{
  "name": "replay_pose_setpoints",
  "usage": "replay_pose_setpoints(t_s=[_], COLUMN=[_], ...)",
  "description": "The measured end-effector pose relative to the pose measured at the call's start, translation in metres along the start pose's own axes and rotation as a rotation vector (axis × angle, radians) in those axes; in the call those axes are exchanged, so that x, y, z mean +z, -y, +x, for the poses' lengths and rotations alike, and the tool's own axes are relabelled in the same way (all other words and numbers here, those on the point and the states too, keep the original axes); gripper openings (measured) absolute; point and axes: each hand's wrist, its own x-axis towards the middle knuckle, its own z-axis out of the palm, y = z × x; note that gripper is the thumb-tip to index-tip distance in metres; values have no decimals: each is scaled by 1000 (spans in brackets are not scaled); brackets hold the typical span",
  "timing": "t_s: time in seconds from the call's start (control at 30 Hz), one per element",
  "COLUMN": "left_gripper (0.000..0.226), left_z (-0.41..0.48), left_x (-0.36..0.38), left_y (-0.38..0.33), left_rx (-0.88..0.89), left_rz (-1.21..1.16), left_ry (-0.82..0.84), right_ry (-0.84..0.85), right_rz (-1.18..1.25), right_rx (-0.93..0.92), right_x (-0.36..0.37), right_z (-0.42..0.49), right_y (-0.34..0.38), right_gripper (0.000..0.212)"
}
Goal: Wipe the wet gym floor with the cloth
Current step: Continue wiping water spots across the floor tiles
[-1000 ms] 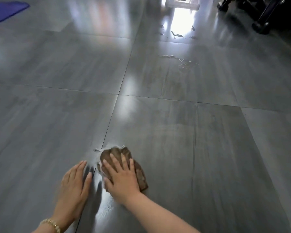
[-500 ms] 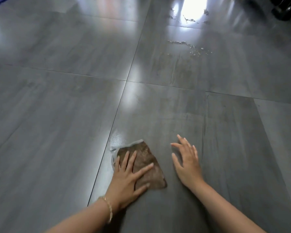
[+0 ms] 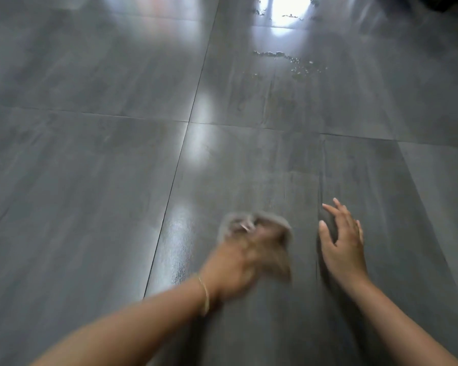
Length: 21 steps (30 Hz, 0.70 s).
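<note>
Cloth [image 3: 280,249] under blurred left hand [image 3: 238,265], fingers unreadable; right hand [image 3: 344,241] splayed on floor [image 3: 90,180].

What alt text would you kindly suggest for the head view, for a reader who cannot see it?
A person's blurred left hand rests on a brown cloth on a grey tiled floor, with the right hand spread open beside it. Water droplets lie farther ahead.
</note>
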Motion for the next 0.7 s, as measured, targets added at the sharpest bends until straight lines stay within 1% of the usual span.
replay_pose_setpoints(t_s=[0.03,0.07,0.1,0.13,0.17,0.2,0.23,0.27,0.33,0.37,0.4,0.43,0.47,0.5,0.53,0.6,0.63,0.67,0.7], left_gripper=[55,56,55,55,55,58,64,68,58,54,52,51,52,55,59,60,57,54,53], left_z=[9,13,13,11,12,18,25,30,28,23,20,23,29,35,40,43,42,44,46], left_x=[-15,-34,-48,-57,-56,-47,-33,-17,24,37,38,35,25,13,1,-19,-23,-23,-17], left_y=[39,78,109,124,125,110,82,45,-32,-60,-73,-66,-50,-28,-1,45,53,49,35], left_rx=[-226,-477,-673,-796,-810,-741,-622,-455,-30,92,121,120,68,-48,-201,-526,-630,-677,-675], left_rz=[18,59,99,106,103,120,148,136,140,126,93,96,115,114,112,147,148,138,122], left_ry=[-65,-49,9,66,83,74,60,74,143,209,285,279,201,113,68,112,135,137,131], right_ry=[-12,-25,-33,-35,-36,-40,-45,-50,-75,-95,-115,-128,-137,-145,-148,-137,-130,-119,-104], right_rz=[-1,7,18,25,27,31,41,59,117,144,160,164,153,137,125,121,114,98,74], right_rx=[16,32,34,23,19,36,70,109,171,188,196,190,177,164,156,174,187,206,230], right_x=[-4,-7,-9,-9,-8,-8,-6,-4,-3,-6,-10,-16,-23,-30,-36,-43,-44,-43,-42], right_z=[0,-1,-3,-5,-7,-8,-9,-10,-6,0,6,12,17,19,17,8,1,-4,-8], right_y=[-1,-1,-1,-1,-1,-1,-2,-3,-4,-4,-5,-6,-8,-10,-12,-17,-19,-22,-24], right_gripper=[47,46,44,43,43,44,45,46,47,46,42,38,35,33,31,29,29,30,30])
